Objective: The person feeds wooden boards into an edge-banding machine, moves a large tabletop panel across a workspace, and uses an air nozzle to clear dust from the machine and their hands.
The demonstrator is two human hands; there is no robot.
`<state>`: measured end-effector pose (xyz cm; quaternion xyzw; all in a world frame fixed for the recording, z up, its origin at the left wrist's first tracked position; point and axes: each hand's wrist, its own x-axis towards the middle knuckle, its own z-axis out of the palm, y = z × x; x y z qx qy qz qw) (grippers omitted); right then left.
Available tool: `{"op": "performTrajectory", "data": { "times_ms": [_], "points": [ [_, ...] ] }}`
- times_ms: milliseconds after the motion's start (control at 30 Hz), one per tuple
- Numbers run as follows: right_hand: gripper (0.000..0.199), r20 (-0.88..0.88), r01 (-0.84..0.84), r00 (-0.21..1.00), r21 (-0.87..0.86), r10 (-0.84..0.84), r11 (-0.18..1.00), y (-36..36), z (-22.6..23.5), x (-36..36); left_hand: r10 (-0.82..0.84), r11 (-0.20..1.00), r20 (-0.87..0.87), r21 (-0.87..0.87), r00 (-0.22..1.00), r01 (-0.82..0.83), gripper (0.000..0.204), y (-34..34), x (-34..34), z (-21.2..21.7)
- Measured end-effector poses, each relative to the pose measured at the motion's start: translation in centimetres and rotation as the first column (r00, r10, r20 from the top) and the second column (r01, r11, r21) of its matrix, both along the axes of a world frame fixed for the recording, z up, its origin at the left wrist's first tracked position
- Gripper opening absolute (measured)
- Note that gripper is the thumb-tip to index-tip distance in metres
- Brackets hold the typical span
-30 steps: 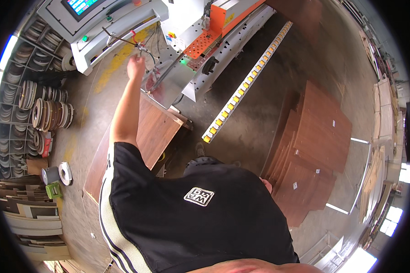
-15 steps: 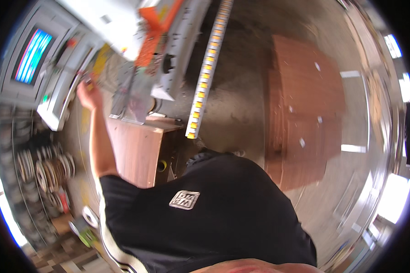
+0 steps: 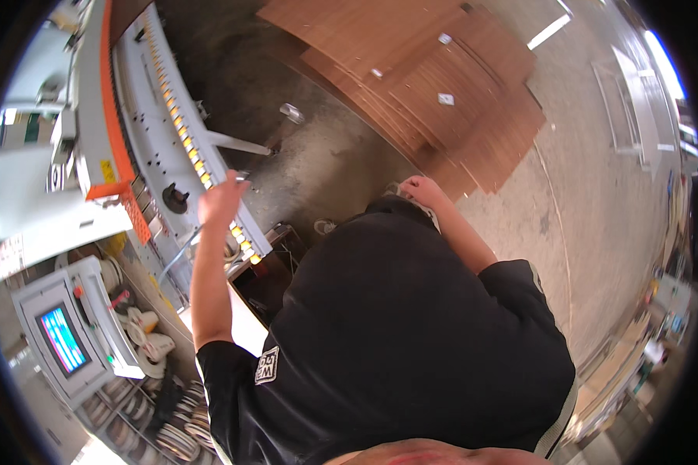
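Observation:
My left hand is closed, held over a long rail of yellow rollers along the front of a machine. A small shiny metallic thing shows at its fingertips, too small to name. My right hand hangs low in front of my body with its fingers curled in, near the close edge of a stack of brown wood-grain panels. Whether anything is inside those fingers is hidden.
A control box with a lit screen stands at the left, above shelves of edge-band rolls. An orange-edged machine runs along the left. A metal arm sticks out from the roller rail over the concrete floor.
My view has swung to the right. My left hand has gone from beside the control box to above the roller rail. My right hand has come into view.

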<state>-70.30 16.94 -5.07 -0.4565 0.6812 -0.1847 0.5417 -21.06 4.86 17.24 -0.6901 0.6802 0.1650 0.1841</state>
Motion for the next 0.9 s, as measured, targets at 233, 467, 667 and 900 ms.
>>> {"op": "performTrajectory", "data": {
  "times_ms": [233,467,667,900],
  "points": [
    [0.035,0.034,0.465,0.872,0.247,-0.487,0.850,10.1,-6.2,-11.8,-0.528,0.804,-0.210,0.188,0.823,0.564,0.035,1.2,-22.9,-11.3],
    [0.029,0.008,0.711,0.617,0.424,-0.787,0.561,20.8,-8.6,-15.1,-0.684,0.649,-0.247,0.223,0.686,0.728,0.023,0.1,-39.2,-12.7],
    [0.030,0.046,0.786,0.454,0.451,-0.890,0.424,23.2,-9.6,-11.8,-0.763,0.567,-0.241,0.196,0.600,0.800,0.027,-3.3,-44.5,-11.4],
    [0.040,-0.079,0.839,0.541,0.109,-0.837,0.533,20.0,-8.4,-8.0,-0.855,0.312,-0.335,0.278,0.397,0.908,0.035,-6.9,-50.6,-13.8]
  ]
}}
